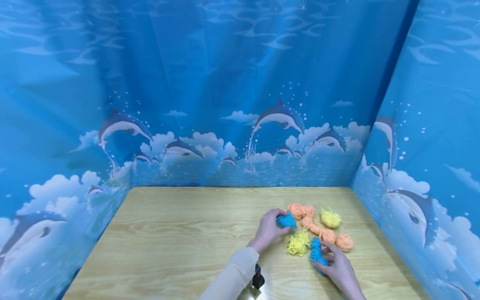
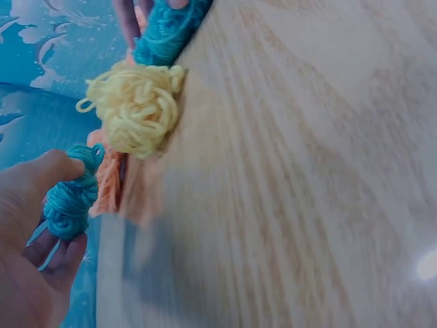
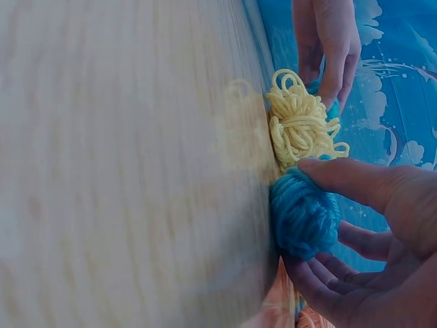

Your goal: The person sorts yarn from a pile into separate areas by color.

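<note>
My left hand [image 1: 271,228] grips a small blue yarn bundle [image 1: 286,221] between thumb and fingers, at the left end of the orange yarn. In the left wrist view that blue bundle [image 2: 72,195] is wound in the middle. My right hand [image 1: 339,266] holds a longer blue yarn bundle [image 1: 317,255] near the table's front right, thumb on one side and fingers on the other. Between the two hands lies a loose yellow yarn bundle [image 1: 298,243]. Just beyond my right hand runs a bent line of orange yarn bundles [image 1: 316,228].
A second yellow yarn bundle [image 1: 330,218] lies behind the orange line. A small black object [image 1: 258,278] stands beside my left sleeve [image 1: 240,266]. The wood-grain table [image 1: 168,241] is bordered by blue dolphin-print curtains [image 1: 210,104] at the back and both sides.
</note>
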`<action>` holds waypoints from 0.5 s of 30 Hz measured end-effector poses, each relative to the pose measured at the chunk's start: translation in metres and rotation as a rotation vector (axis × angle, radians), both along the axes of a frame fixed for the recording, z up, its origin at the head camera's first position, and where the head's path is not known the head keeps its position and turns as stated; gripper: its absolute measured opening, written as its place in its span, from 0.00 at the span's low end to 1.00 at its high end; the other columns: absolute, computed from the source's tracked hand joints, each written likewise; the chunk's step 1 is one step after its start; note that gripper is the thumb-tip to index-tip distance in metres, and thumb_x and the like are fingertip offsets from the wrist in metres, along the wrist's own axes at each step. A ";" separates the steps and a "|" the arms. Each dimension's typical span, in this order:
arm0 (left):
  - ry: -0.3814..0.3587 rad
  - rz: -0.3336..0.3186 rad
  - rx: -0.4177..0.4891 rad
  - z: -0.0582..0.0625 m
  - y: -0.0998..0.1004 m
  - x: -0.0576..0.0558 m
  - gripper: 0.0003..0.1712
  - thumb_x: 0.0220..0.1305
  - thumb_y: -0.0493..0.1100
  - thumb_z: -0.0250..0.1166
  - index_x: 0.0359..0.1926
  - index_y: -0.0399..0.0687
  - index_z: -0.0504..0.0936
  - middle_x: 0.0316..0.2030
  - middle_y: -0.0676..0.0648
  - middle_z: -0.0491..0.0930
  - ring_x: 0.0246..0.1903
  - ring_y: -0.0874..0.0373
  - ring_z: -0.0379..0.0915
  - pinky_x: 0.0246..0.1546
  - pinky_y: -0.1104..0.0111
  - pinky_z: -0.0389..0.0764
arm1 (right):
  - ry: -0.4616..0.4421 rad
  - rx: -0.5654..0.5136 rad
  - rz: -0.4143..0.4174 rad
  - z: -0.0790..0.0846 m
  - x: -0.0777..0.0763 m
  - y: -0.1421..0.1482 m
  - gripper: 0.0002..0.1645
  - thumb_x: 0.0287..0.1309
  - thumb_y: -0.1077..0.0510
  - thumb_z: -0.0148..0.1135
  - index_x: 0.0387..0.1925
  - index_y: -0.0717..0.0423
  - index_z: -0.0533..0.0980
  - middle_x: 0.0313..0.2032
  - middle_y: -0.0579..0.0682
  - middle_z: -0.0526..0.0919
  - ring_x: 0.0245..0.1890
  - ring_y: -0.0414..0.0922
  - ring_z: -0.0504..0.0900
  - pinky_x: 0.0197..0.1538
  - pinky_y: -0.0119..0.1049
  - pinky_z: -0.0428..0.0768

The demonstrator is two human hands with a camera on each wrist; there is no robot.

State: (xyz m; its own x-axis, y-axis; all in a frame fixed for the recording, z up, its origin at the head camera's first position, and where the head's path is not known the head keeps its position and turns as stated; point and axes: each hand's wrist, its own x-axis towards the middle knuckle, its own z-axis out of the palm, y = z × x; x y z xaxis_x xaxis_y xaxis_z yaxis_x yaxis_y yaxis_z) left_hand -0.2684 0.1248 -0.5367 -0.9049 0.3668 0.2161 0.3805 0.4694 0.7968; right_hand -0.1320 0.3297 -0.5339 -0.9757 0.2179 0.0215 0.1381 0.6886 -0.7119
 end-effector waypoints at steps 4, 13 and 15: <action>0.004 0.013 0.038 0.005 -0.009 0.000 0.25 0.54 0.42 0.79 0.54 0.51 0.83 0.51 0.51 0.82 0.52 0.55 0.78 0.54 0.64 0.81 | -0.016 0.011 0.005 0.001 -0.001 0.001 0.45 0.44 0.60 0.82 0.63 0.67 0.72 0.46 0.60 0.82 0.45 0.59 0.85 0.46 0.51 0.85; 0.009 0.070 0.057 0.012 -0.036 -0.004 0.25 0.58 0.43 0.77 0.56 0.53 0.83 0.53 0.51 0.82 0.51 0.56 0.78 0.48 0.67 0.82 | -0.027 0.025 0.018 0.003 -0.001 -0.001 0.44 0.46 0.59 0.81 0.64 0.67 0.72 0.47 0.60 0.83 0.47 0.63 0.85 0.50 0.54 0.84; 0.003 0.084 0.065 0.013 -0.043 -0.005 0.25 0.58 0.42 0.77 0.56 0.52 0.82 0.53 0.51 0.82 0.51 0.55 0.78 0.49 0.66 0.82 | -0.026 0.018 0.019 0.002 0.000 -0.002 0.44 0.46 0.59 0.81 0.64 0.67 0.72 0.47 0.60 0.83 0.48 0.63 0.84 0.50 0.54 0.84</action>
